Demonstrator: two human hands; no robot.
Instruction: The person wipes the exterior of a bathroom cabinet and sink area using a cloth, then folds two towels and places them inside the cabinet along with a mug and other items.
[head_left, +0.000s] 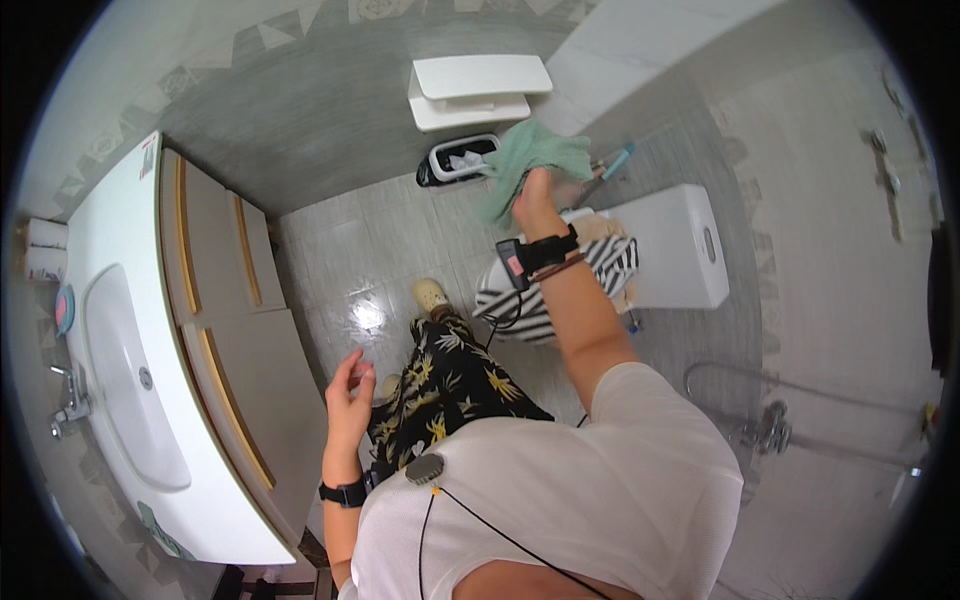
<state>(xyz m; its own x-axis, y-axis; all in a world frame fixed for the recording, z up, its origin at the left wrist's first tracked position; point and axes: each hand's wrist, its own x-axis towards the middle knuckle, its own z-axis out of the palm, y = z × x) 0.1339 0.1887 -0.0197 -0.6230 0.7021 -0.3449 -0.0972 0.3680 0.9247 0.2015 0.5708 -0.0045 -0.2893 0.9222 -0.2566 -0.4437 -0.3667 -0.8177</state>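
Head view: green cloth in right grip

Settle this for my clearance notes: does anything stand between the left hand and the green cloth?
Nothing visible does. The right hand holds the green cloth; the left hand is apart from it. The pale yellow clog between them in the picture is down at floor level.

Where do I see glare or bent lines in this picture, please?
Head view: bright glare on the tiled floor, away from the green cloth in the right hand; head view: the edge of the white countertop curves, and the picture's corners are black.
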